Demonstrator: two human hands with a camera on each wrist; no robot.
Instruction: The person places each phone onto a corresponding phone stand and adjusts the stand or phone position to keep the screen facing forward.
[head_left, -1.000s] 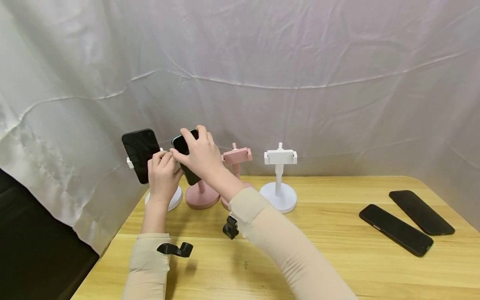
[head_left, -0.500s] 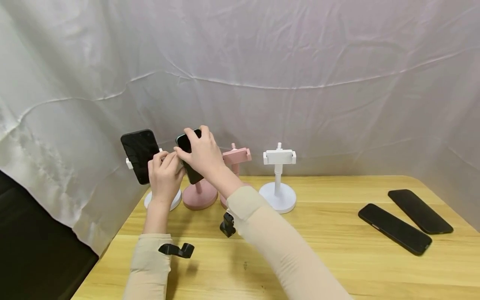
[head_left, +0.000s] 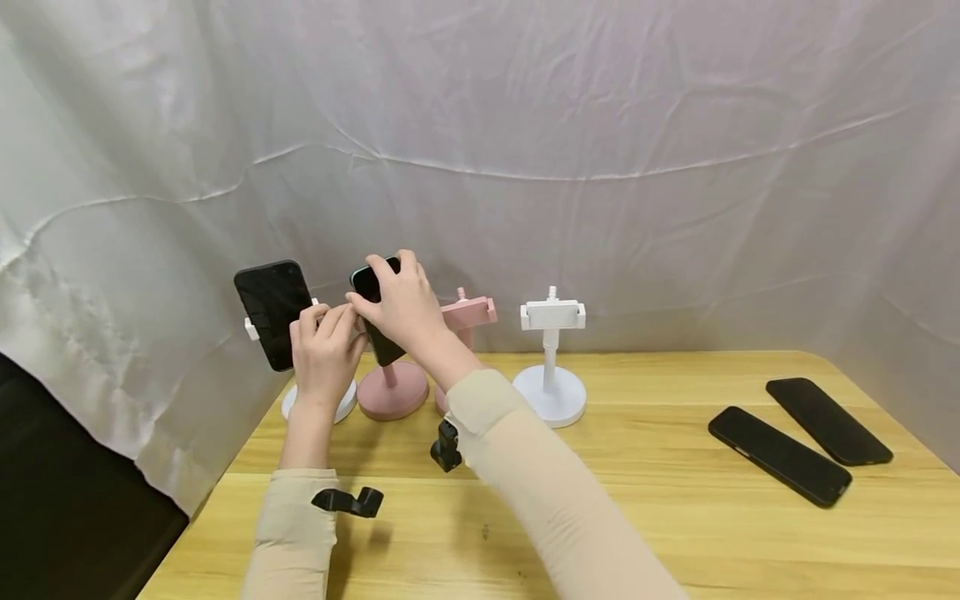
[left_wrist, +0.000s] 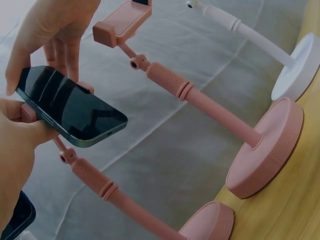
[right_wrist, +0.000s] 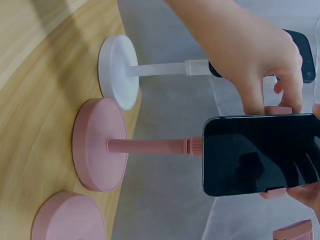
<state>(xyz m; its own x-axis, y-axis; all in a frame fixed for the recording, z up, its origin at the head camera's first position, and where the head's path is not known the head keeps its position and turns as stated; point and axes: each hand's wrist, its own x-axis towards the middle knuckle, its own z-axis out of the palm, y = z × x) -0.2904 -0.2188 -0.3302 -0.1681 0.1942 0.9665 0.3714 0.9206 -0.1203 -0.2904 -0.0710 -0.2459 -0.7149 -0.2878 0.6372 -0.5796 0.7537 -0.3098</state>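
A dark smartphone (left_wrist: 75, 107) sits tilted in the clamp of a pink phone stand (right_wrist: 145, 146). My right hand (head_left: 408, 304) grips the phone's upper part, fingers and thumb spread across its edges. On the phone's left side, my left hand (head_left: 324, 354) pinches the pink clamp end (right_wrist: 278, 110) between thumb and forefinger. The right wrist view shows both clamp ends at the long edges of the phone. Just left of my left hand, a second smartphone (head_left: 273, 304) stands in a white phone stand (head_left: 345, 404), partly hidden behind that hand.
Right of my hands are another pink stand (left_wrist: 220, 117) and a white stand (head_left: 551, 392), both without phones. Two black phones (head_left: 780, 454) lie flat at the table's right. A pale curtain (head_left: 600, 217) hangs behind the wooden table (head_left: 637, 517).
Over the second, the phone and both hands shift slightly right relative to the other stands, and the pink base slides a little left. Both hands keep their hold. The whole view also drifts a little.
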